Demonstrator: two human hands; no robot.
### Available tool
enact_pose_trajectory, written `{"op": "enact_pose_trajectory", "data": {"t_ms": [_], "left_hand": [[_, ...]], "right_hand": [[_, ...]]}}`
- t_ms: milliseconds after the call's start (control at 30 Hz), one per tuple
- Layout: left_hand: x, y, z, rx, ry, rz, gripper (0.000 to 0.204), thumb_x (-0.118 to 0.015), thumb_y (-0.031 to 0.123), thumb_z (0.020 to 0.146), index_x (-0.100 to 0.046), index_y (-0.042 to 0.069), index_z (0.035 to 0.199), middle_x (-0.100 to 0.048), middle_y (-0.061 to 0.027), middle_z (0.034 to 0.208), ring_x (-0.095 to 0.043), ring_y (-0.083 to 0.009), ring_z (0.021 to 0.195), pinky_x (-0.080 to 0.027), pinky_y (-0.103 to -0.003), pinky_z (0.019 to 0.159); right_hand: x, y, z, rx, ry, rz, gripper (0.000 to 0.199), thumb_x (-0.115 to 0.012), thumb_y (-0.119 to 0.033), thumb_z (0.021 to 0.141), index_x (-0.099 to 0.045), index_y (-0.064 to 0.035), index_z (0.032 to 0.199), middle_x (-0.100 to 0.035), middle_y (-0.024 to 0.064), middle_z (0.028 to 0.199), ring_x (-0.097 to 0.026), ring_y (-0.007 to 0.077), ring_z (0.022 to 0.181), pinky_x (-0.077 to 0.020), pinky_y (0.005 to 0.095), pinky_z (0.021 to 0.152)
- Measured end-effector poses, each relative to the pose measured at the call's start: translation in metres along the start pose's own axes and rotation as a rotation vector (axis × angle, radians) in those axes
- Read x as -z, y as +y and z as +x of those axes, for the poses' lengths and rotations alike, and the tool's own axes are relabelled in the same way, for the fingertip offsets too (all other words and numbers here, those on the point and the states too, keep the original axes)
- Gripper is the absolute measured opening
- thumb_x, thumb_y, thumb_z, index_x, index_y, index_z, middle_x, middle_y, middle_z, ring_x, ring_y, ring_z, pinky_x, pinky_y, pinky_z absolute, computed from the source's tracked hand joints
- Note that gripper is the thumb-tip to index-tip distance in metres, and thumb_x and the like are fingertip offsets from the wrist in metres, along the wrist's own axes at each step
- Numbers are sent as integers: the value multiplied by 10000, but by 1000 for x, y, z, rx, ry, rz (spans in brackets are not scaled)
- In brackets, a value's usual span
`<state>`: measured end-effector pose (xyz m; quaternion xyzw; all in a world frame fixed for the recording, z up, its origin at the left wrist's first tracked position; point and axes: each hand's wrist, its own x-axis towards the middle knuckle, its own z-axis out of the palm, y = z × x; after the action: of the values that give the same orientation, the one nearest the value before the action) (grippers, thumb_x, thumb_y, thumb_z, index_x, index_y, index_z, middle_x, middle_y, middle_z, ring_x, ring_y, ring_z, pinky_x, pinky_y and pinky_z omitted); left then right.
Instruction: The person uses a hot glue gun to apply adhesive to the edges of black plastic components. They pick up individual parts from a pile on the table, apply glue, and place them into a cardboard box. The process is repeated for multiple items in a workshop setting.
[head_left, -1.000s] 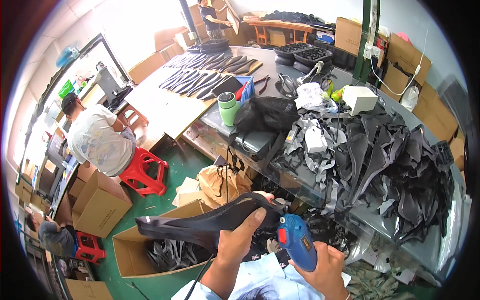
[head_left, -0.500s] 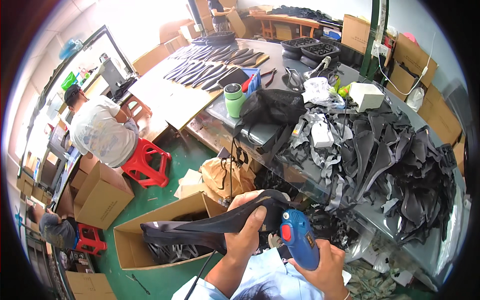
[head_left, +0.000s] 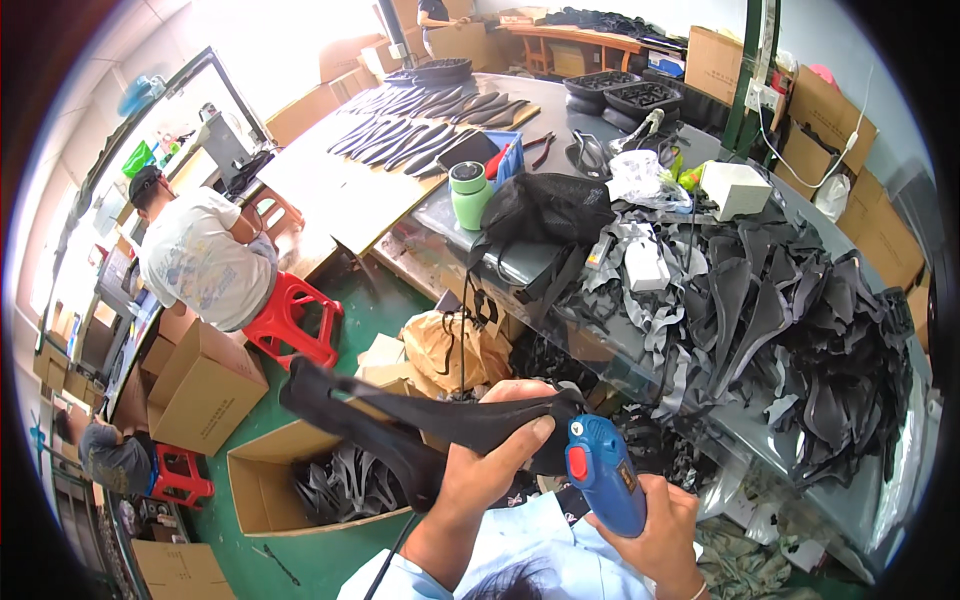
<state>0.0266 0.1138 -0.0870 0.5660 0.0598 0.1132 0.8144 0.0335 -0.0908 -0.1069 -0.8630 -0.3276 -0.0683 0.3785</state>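
My left hand is closed round a long black bicycle saddle, with the thumb on the side facing me. The saddle's narrow end points left over the open box, blurred by motion. In my right hand is a blue handheld power cutter with a red button. Its head sits against the saddle's wide right end; the contact point is hidden. Black saddle parts lie inside the cardboard box below on the left.
Black saddle pieces and scraps are heaped on the grey table at right. Near them are a black mesh bag, a green bottle and a white box. A co-worker sits on a red stool at left.
The saddle's left end has swung upward and its two dark flaps have spread apart, showing more of the box. Both hands and the cutter have shifted slightly right.
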Motion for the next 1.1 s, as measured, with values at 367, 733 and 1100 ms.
{"op": "enact_pose_trajectory", "data": {"t_ms": [367, 733, 1100], "left_hand": [[20, 1, 24, -178, -398, 717, 292, -603, 7, 702, -608, 16, 994, -630, -91, 867, -591, -220, 781, -457, -307, 697], [13, -63, 19, -425, -321, 795, 315, -679, 64, 706, -606, 33, 1011, -638, -90, 956, -602, -266, 909, -470, -353, 784], [23, -92, -1, -19, -561, 668, 301, -661, 120, 778, -587, 37, 1058, -599, -92, 1054, -574, -219, 929, -463, -327, 812]], "right_hand": [[2, 6, -7, 24, -93, -20, 444, -785, -160, 593, -509, -1, 902, -566, 84, 580, -573, 261, 482, -448, 336, 515], [-3, -4, -6, -77, -95, 224, 494, -823, -254, 575, -491, -28, 863, -563, 77, 623, -606, 226, 516, -478, 308, 502], [7, -10, 1, -111, 13, 243, 526, -835, -256, 568, -485, -26, 886, -614, 92, 706, -626, 221, 581, -489, 303, 559]]}}
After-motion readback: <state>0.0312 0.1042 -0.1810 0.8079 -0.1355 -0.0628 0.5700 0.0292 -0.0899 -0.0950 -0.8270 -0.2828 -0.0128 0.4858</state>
